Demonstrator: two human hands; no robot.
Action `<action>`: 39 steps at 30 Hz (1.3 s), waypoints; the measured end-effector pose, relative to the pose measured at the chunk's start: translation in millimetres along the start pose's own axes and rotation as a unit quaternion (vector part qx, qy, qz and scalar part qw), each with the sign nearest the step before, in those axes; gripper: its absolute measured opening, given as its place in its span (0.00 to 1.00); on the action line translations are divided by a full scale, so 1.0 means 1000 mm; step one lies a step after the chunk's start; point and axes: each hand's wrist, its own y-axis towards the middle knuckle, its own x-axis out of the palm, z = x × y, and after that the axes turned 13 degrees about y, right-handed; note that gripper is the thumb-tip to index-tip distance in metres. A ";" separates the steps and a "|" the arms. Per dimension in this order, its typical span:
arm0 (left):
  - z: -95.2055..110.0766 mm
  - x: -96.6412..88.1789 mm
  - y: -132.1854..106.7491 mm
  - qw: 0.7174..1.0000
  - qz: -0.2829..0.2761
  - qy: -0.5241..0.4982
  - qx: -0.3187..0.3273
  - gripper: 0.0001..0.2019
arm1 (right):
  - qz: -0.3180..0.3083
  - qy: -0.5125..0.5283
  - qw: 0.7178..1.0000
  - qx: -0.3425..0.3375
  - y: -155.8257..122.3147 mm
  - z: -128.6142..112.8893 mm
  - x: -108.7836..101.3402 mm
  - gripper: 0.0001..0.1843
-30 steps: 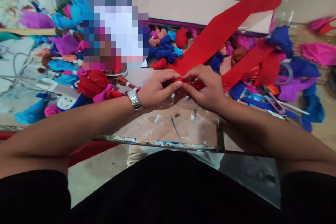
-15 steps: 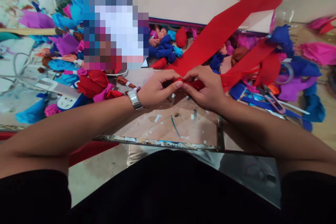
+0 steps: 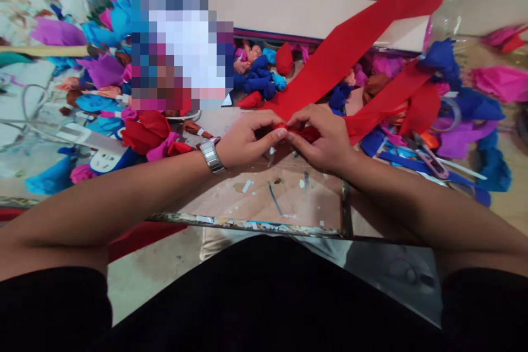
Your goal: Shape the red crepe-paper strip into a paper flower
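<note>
A long strip of red crepe paper (image 3: 325,60) runs from the upper right down to my hands at the middle of the table. Its near end is bunched and twisted between my fingertips. My left hand (image 3: 253,135), with a metal watch (image 3: 212,155) on the wrist, pinches the gathered red paper between thumb and forefinger. My right hand (image 3: 324,137) grips the same paper just beside it, the two thumbs almost touching. More red paper trails out to the right of my right hand. The fingers hide most of the twisted part.
Rolled paper flowers in blue, red and peach lie behind my hands, before a long white box (image 3: 322,8). Left are a power strip (image 3: 109,159) and a red paper flower (image 3: 146,132). Scissors (image 3: 431,157) and a tape roll (image 3: 450,114) lie right. The table's front edge (image 3: 247,224) is near.
</note>
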 end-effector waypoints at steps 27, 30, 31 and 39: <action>0.002 -0.002 0.002 0.999 -0.025 0.010 0.023 0.26 | -0.012 0.022 1.000 -0.005 0.000 0.000 -0.001 0.16; 0.002 -0.002 0.002 0.999 -0.025 0.016 0.024 0.26 | -0.013 0.025 1.000 0.000 0.000 0.000 0.000 0.18; 0.002 -0.002 0.002 0.999 -0.027 0.019 0.023 0.27 | -0.014 0.023 1.000 0.003 0.000 0.000 0.000 0.18; 0.003 -0.003 0.002 0.999 -0.024 0.012 0.019 0.28 | -0.009 0.014 1.000 0.004 0.000 0.000 0.001 0.17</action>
